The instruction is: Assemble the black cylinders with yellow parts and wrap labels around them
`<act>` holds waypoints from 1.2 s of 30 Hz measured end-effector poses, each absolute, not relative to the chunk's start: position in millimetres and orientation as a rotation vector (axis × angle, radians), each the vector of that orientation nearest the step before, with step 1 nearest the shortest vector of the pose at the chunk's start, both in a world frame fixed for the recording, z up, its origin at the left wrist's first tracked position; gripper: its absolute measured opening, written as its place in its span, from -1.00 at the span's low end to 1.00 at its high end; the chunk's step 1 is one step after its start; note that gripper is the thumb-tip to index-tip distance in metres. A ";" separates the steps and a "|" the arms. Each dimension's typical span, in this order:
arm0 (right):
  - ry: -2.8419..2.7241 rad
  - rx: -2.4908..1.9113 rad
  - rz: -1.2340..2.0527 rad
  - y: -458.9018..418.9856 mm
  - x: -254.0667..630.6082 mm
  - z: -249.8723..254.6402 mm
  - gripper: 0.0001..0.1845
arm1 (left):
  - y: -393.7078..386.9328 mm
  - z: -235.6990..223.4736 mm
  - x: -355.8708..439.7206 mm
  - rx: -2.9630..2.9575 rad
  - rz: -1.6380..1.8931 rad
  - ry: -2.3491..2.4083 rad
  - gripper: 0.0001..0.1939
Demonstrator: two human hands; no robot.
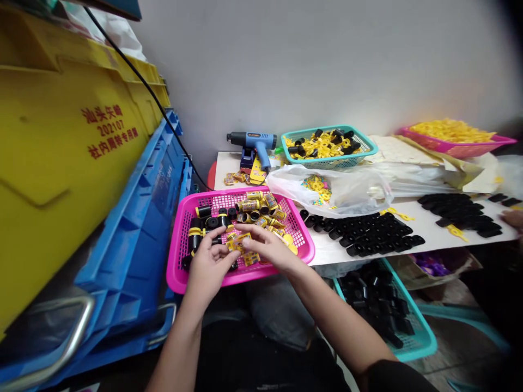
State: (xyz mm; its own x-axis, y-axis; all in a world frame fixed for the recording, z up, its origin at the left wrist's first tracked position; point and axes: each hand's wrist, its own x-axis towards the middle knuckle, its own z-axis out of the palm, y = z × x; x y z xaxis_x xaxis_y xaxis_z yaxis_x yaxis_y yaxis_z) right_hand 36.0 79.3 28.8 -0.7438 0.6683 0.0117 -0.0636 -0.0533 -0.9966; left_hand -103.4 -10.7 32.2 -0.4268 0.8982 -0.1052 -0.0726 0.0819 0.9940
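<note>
Over the pink basket [175, 256], my left hand [209, 261] and my right hand [267, 247] meet at a small yellow printed sleeve [237, 245]. The right thumb and fingers pinch it, and the left thumb and fingertips close on its left end. The fingers partly hide it. Beneath the hands in the basket, more yellow printed pieces [251, 258] lie loose. Black cylinders with yellow bands [195, 234] fill the left part of the basket. Yellow-wrapped cylinders [248, 206] are heaped along its back and right.
A blue heat gun [255, 142] stands behind the basket. Rows of black caps [368, 231] and a plastic bag of small coloured parts [347, 190] lie to the right. Beyond are a teal basket [370, 154] and another person's hand [512, 219]. Stacked crates [134, 218] border the left.
</note>
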 end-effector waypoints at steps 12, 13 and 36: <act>-1.402 -0.706 1.981 68.2 0.3 33.3 -0.43 | -15.1 34.0 -113.8 0.663 1.542 1.408 -0.38; -1.499 -0.709 1.930 71.7 -4.5 36.6 -0.45 | -15.5 32.7 -117.8 0.645 1.564 1.422 -0.40; -2.528 -0.841 1.596 144.7 -15.7 71.4 -0.77 | -29.8 26.7 -138.6 0.446 1.802 1.528 -0.63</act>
